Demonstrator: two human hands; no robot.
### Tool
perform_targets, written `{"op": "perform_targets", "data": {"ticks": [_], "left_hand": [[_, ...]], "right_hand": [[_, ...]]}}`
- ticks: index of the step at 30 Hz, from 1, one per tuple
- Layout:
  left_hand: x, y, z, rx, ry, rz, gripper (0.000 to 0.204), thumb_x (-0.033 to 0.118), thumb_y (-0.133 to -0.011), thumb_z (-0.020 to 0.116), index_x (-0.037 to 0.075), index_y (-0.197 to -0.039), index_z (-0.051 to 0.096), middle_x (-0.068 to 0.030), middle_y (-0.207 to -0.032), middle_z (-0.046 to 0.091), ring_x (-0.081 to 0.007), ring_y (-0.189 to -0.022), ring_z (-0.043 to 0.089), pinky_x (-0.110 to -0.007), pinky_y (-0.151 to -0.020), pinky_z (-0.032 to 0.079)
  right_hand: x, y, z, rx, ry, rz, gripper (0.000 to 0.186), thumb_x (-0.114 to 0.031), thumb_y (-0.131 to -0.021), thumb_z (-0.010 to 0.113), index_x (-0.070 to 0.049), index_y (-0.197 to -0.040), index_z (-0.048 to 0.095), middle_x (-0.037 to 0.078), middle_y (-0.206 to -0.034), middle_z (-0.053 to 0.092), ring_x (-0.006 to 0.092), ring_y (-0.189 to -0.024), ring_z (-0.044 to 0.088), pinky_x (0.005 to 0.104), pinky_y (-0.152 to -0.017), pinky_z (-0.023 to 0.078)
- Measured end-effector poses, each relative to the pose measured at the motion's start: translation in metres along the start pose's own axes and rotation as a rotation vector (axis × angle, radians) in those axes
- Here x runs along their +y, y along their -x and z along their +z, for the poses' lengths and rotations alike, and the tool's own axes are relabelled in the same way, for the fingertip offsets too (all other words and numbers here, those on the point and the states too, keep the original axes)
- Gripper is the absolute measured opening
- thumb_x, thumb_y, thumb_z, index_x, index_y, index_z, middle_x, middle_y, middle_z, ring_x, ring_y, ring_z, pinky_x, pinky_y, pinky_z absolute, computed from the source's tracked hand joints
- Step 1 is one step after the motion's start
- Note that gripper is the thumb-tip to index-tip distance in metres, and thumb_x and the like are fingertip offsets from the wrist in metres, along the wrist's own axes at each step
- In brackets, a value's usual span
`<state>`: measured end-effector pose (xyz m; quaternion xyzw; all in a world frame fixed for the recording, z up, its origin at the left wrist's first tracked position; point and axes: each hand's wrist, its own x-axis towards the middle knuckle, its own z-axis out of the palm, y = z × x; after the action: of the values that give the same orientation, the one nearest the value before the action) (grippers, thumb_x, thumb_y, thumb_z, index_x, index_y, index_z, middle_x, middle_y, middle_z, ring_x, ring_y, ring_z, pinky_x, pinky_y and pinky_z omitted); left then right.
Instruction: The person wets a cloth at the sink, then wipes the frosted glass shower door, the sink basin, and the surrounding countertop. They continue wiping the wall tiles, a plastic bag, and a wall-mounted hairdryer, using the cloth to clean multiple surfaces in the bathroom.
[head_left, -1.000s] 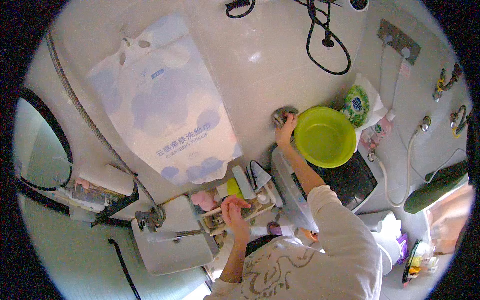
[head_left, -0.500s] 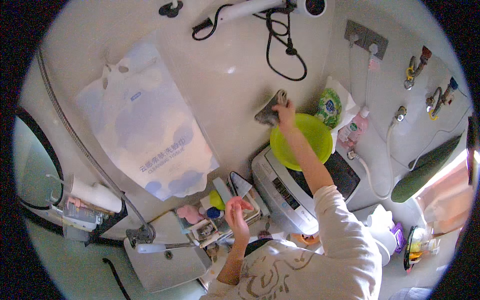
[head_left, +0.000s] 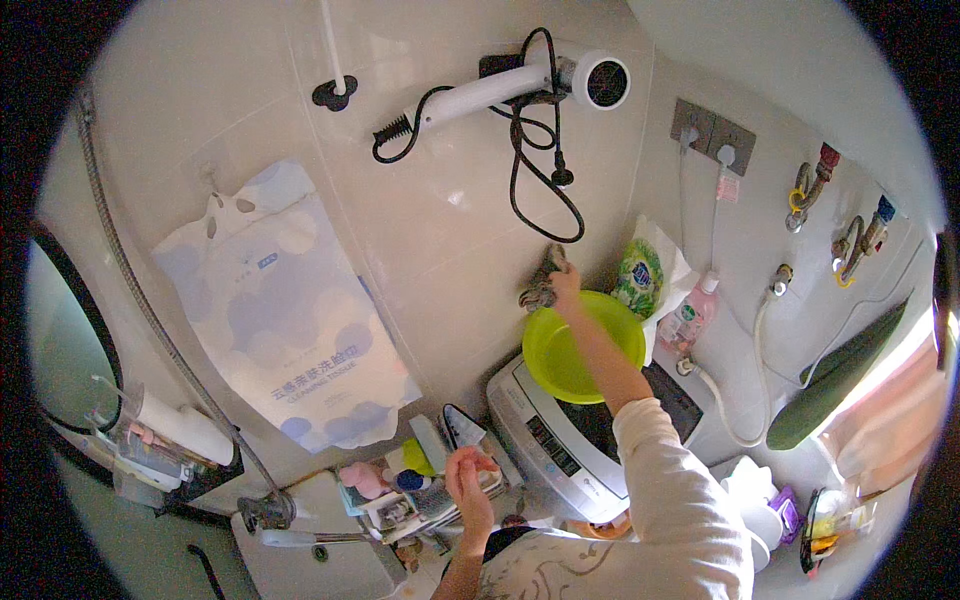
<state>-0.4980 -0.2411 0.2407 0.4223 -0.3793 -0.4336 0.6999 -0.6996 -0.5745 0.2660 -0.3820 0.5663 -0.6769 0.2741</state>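
A crumpled dark grey cloth (head_left: pixel 541 284) is gripped in my right hand (head_left: pixel 566 286), which reaches out to the tiled wall. The cloth appears to lie against the tiles, just above the rim of a lime-green basin (head_left: pixel 585 375). That basin stands on the lid of a grey top-loading washing machine (head_left: pixel 565 455), and my right forearm passes over it. My left hand (head_left: pixel 470 482) hovers beside a rack of toiletries (head_left: pixel 415 505), its fingers loosely bent and apart, with nothing seen in them.
On the wall hang a white hair dryer (head_left: pixel 490 92) with a looping black cord and a large white-and-blue tissue bag (head_left: pixel 290 320). A green-and-white detergent bag (head_left: pixel 642 275) and a pink bottle (head_left: pixel 690 312) stand behind the basin. A white hose (head_left: pixel 745 425) curves at the right.
The view has tilted upward, so more of the hair dryer shows. The cloth is bunched differently in my right hand, still at the wall. My left hand stays by the rack.
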Motion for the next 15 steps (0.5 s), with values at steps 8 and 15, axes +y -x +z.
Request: {"op": "perform_targets", "data": {"ticks": [8, 15], "left_hand": [[-0.001, 0.000, 0.016, -0.034, 0.076, -0.018, 0.021, 0.019, -0.092, 0.039, 0.002, -0.099, 0.049, -0.0076, -0.076, 0.055, -0.0157, -0.063, 0.054, -0.028, -0.062, 0.045], [-0.011, 0.003, 0.021, -0.035, 0.084, -0.007, 0.022, 0.018, -0.091, 0.039, -0.001, -0.099, 0.049, -0.0077, -0.075, 0.055, -0.0157, -0.063, 0.054, -0.028, -0.062, 0.045]], "right_hand": [[-0.121, -0.092, -0.052, -0.080, -0.205, -0.322, 0.043, 0.005, -0.077, 0.050, -0.001, -0.119, 0.047, 0.010, -0.109, 0.054, 0.0207, -0.096, 0.052, 0.0292, -0.083, 0.042], [-0.148, -0.104, -0.005, 0.026, 0.311, -1.220, 0.051, 0.013, -0.059, 0.048, -0.003, -0.107, 0.054, 0.017, -0.115, 0.048, 0.0363, -0.110, 0.042, 0.0417, -0.095, 0.033]]}}
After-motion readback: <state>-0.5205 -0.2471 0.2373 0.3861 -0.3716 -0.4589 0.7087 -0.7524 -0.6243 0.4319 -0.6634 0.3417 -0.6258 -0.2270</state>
